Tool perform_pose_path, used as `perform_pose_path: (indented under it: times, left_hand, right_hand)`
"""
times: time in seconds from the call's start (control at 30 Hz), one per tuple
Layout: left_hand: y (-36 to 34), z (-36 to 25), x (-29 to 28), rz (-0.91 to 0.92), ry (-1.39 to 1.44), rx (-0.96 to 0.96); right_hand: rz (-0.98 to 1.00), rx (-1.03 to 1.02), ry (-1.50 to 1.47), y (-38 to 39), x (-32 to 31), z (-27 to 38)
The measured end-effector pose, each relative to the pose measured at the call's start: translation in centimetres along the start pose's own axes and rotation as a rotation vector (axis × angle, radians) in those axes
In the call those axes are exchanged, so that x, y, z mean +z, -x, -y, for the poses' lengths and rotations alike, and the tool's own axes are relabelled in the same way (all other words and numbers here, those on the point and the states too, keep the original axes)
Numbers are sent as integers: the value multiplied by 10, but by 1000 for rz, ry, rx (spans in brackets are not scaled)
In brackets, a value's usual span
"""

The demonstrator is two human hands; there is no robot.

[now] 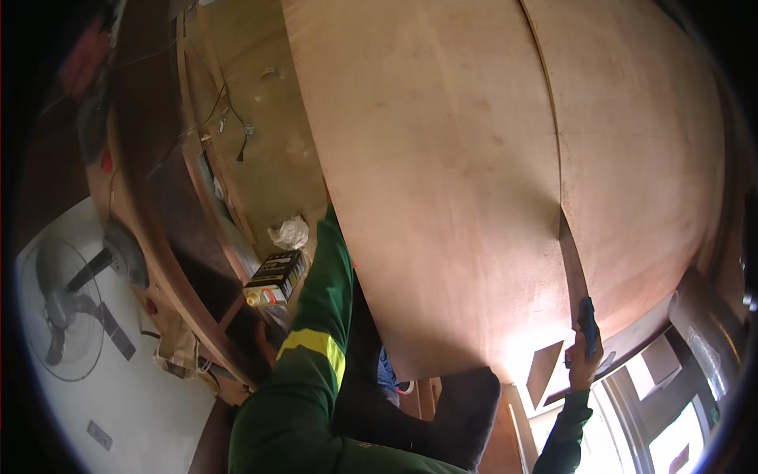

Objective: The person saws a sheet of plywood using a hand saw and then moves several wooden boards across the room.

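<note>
Gripping a blue tool (587, 325) at the seam, right hand (584, 359) clenched round it; left hand hidden behind the panel (442, 182), state unknowable. Keep the tool square to the seam; brace the panel firmly.

Matt, smooth plywood panel (442, 182), green cloth sleeve (328, 292)

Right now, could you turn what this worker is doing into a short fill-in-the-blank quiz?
The right hand grips a small ____ tool at the seam of the plywood panel.
The sleeves are ____ with a yellow stripe.
The left arm reaches up ____ the panel.
Lower left stands a ____.

Missing: blue; green; behind; fan
</note>
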State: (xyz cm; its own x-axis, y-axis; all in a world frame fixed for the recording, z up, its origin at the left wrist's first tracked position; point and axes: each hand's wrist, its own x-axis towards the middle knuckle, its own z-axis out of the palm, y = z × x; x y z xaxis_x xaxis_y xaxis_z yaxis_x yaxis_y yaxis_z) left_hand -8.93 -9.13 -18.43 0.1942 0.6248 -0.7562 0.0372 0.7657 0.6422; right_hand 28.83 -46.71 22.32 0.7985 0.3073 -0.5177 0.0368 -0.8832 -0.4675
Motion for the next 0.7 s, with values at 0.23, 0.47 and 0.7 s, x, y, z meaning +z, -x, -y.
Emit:
perform_pose_path:
  times: [0.23, 0.47, 0.7]
  left_hand:
    - [-157, -165, 1, 119, -154, 166]
    - [-187, -198, 40, 201, -300, 132]
    - [-171, -162, 35, 194, -303, 82]
  right_hand:
    - [-20, 61, 13, -3, 6, -14]
    - [-28, 46, -58, 6, 24, 26]
    - [-56, -62, -14, 4, 23, 10]
